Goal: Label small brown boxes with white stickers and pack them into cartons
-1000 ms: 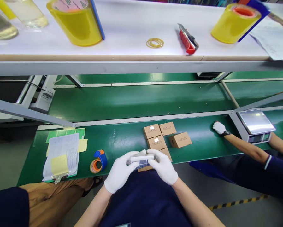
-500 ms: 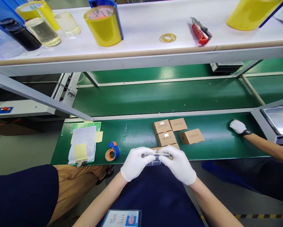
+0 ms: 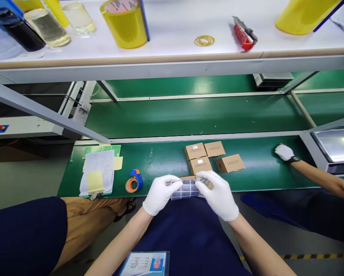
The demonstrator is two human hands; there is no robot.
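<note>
In front of my body, above the near bench edge, a small dark blue piece with white grid lines (image 3: 185, 190) is held between my two gloved hands. My left hand (image 3: 162, 194) pinches its left end between thumb and fingers. At the other end, the thumb and fingers of my right hand (image 3: 218, 193) close on it. Its exact kind does not show. Just behind my hands lie several small brown cardboard boxes (image 3: 199, 165), one of them partly hidden by my fingers.
To the left are a tape dispenser (image 3: 134, 181) and a clipboard with papers (image 3: 98, 172). A shelf (image 3: 172, 53) spans the view above, holding tape rolls, bottles and a red utility knife (image 3: 244, 33). At right, a co-worker's gloved hand (image 3: 284, 152) rests near a scale (image 3: 337, 145).
The gridded piece has turned from nearly edge-on so that its gridded face shows. My hands have risen slightly. The whole view has shifted a little.
</note>
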